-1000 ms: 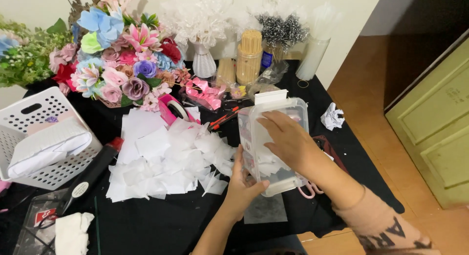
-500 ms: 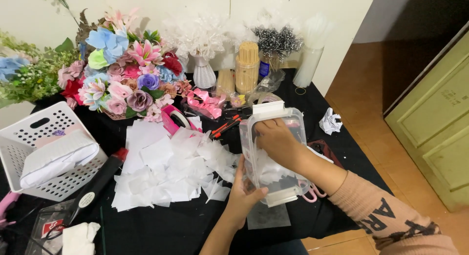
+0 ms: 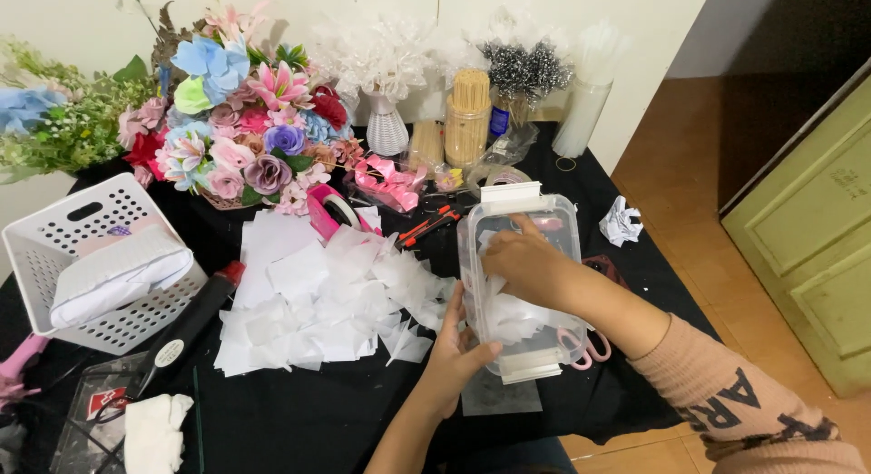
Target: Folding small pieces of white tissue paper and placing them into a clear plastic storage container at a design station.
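A clear plastic box with white clip handles stands on the black table in front of me. My left hand grips its near left side. My right hand reaches down inside the box, fingers on the white tissue pieces that lie in it. A big heap of cut white tissue squares spreads over the table just left of the box.
A white perforated basket with a white packet sits at the left. Fabric flowers, a pink tape dispenser, a black glue gun, jars of sticks and a crumpled paper ball surround the work spot. Pink-handled scissors lie under the box.
My right hand has moved from the box's top rim deeper into the box. The view has shifted slightly; my left hand still holds the box's side.
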